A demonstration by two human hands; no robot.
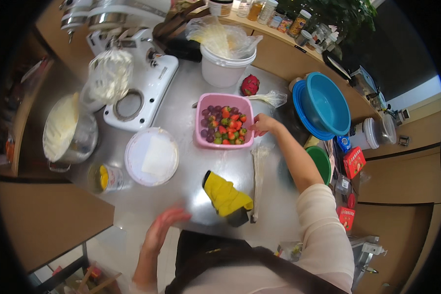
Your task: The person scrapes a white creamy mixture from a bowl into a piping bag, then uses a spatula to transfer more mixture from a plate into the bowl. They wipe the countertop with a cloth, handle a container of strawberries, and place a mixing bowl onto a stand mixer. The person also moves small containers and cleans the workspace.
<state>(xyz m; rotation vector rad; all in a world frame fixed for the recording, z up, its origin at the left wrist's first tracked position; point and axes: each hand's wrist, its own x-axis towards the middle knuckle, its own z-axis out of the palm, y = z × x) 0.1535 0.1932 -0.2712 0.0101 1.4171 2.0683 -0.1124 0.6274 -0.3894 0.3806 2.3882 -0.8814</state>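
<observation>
A pink plastic basin (224,146) holding grapes (207,123) and strawberries (230,125) stands on the steel worktable (185,82). At the basin's right rim is my right hand (263,124), its fingers gripping that edge. My left hand (168,219), slightly blurred, hovers by the table's front edge with its fingers apart and nothing in it. Between the hands lies a crumpled yellow cloth (226,196) with a dark item under its lower end. Beyond the left hand rests a round white lid (135,156) bearing a white square sheet.
A stand mixer (161,77) with a cream-coated whisk (112,75) is at the back left, near a steel mixing bowl (86,141). Behind the basin are a white bucket (222,71) and a dragon fruit (250,85). Blue basins (329,104) and a green bowl (324,163) flank the right.
</observation>
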